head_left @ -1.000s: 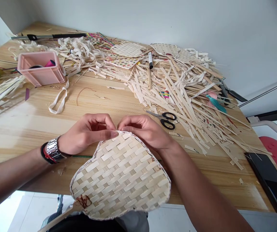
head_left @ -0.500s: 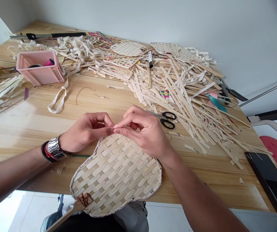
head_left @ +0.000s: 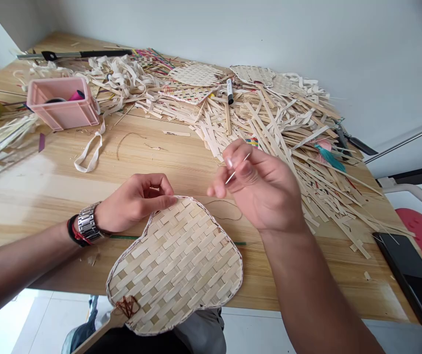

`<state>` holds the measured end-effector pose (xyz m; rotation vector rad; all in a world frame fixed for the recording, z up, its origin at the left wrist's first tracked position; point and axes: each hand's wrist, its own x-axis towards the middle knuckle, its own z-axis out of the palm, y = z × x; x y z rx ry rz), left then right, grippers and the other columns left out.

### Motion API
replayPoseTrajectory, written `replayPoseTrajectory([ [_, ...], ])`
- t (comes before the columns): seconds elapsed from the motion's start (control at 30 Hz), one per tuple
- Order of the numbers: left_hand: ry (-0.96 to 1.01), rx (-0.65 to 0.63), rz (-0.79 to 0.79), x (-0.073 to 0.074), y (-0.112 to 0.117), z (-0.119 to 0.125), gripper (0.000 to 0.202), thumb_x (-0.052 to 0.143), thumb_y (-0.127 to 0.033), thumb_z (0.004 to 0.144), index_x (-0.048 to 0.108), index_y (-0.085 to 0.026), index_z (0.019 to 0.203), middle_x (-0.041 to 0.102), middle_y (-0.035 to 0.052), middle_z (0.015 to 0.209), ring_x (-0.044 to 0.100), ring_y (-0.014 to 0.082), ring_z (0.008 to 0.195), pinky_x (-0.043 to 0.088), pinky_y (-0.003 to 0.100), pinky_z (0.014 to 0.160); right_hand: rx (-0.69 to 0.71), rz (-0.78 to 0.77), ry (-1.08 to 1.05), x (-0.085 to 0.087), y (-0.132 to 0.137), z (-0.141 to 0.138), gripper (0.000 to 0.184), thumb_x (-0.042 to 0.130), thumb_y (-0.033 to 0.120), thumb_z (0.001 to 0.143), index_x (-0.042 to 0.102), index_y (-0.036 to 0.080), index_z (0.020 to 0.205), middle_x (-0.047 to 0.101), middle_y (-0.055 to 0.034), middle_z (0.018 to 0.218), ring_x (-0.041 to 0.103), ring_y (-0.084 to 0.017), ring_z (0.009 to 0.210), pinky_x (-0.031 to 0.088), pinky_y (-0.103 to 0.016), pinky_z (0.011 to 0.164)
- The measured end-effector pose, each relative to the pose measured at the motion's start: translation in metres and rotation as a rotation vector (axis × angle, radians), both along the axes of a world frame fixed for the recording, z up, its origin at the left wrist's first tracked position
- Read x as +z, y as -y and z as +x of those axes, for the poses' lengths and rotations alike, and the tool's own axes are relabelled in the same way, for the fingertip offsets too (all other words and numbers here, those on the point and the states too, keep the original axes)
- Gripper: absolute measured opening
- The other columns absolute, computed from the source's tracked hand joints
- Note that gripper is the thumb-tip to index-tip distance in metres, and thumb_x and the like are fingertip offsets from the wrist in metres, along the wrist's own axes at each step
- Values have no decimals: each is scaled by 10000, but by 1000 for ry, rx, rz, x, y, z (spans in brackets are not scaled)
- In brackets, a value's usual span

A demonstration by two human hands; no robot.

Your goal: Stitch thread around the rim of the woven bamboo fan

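Note:
A woven bamboo fan (head_left: 181,260) with a bound rim lies at the table's front edge, its wooden handle (head_left: 102,332) pointing down and left toward my lap. Reddish-brown thread (head_left: 127,306) is wound where handle and weave meet. My left hand (head_left: 140,201) pinches the fan's upper rim between thumb and fingers. Raised to the right of the rim, my right hand (head_left: 266,187) holds a thin needle (head_left: 238,168) between thumb and fingers. A dark thread (head_left: 229,202) curves over the table between the fan's rim and that hand.
Loose bamboo strips (head_left: 262,123) cover the back right, with woven pieces (head_left: 196,73) and a marker (head_left: 229,91) among them. A pink bin (head_left: 63,110) stands at left, a cloth ribbon loop (head_left: 89,156) beside it. A phone (head_left: 413,280) lies at the right edge.
My right hand has left the fan's rim and moved up and right with the needle, now covering the scissors. My left hand stays on the rim.

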<state>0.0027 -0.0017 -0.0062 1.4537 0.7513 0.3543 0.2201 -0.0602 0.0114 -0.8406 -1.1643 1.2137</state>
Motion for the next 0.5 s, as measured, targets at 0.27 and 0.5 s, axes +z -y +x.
replayPoseTrajectory([
  [0.27,-28,20,37,0,-1,-1,214,671,-288,852,566,-132,749,522,-28,643,427,69,561,308,202,496,-481,177,206,10,-10,45,252,798,392,745,637,200,709,426,35,628,328,-57,452,224,-233,387],
  [0.5,-56,50,87,-1,-3,-2,227,669,-301,835,556,-139,723,514,-38,616,427,74,554,316,220,500,-1190,265,317,5,-5,127,75,710,231,813,732,226,741,491,23,649,372,-56,475,262,-226,403],
])
